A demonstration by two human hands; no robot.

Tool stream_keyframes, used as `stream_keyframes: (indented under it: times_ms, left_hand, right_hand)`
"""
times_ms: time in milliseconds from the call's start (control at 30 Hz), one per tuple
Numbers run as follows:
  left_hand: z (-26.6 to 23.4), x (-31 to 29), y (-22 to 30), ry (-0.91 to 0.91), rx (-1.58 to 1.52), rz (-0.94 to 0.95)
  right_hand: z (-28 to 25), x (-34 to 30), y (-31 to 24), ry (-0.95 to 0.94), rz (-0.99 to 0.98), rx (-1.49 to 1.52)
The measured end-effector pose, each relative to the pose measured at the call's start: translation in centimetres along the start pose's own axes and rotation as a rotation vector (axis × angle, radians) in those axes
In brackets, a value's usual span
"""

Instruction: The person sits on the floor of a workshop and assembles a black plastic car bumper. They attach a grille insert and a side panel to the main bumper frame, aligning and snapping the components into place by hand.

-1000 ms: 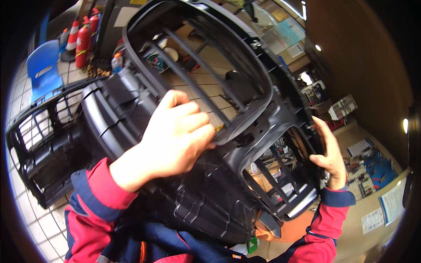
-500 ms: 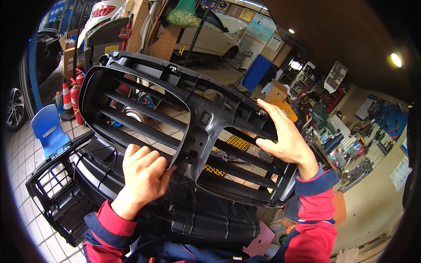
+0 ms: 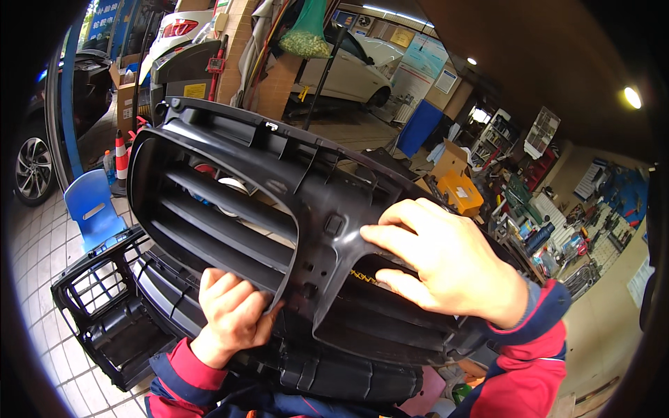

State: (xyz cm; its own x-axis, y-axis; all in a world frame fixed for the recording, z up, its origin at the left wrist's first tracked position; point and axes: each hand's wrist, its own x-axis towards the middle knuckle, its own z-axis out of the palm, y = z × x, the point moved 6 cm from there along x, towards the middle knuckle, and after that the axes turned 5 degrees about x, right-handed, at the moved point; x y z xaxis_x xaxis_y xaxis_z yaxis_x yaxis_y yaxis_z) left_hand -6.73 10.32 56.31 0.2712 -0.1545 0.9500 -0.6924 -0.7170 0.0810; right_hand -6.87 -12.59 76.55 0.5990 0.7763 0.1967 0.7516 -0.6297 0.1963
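Observation:
A large black plastic car grille panel (image 3: 306, 209) is held up in front of me, tilted, with two slatted openings. My left hand (image 3: 233, 306) is closed around the lower rim of its left opening. My right hand (image 3: 439, 258) is over the right opening, thumb and fingers apart. Its fingertips reach the central bridge between the openings; whether they touch it I cannot tell. Below hangs a wider black front-end part (image 3: 355, 380), with a square gridded frame (image 3: 101, 285) at its left. The hand covers part of the right slats.
A blue chair (image 3: 94, 202) stands at the left, near an orange-and-white cone (image 3: 122, 157). At the right, a workbench is crowded with tools and an orange box (image 3: 460, 194). A white car (image 3: 341, 76) is parked behind; a dark car wheel (image 3: 33, 167) shows far left.
My right hand has moved left, from the panel's right upper edge to the central bridge. The panel has tipped, so its slats look more closed. My left hand keeps its grip.

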Motion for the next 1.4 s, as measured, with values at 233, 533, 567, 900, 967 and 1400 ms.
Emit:
stream_keyframes:
  times_ms: [233,533,567,900,967,1400]
  left_hand:
    - [-4.3,-3.9,0.4,0.052,0.048,-0.01]
    - [-6.2,-5.6,0.5,0.083,0.039,-0.001]
    - [-6.2,-5.7,0.4,0.09,0.036,-0.002]
    - [-1.7,-1.0,-1.2,0.071,-0.011,0.001]
    - [-0.1,0.2,-1.8,0.03,-0.036,-0.001]
    - [9.7,1.9,-5.2,-0.2,0.1,-0.155]
  right_hand:
    - [-1.2,2.6,-5.7,-0.112,-0.101,0.046]
    - [-0.9,3.7,-9.1,-0.205,-0.033,-0.02]
    - [-0.7,3.8,-9.2,-0.208,-0.042,-0.035]
    - [2.2,5.3,-4.0,0.124,-0.036,-0.04]
    - [3.2,5.3,-3.5,0.159,-0.057,-0.046]
    - [14.0,4.3,-0.1,0.319,0.184,-0.175]
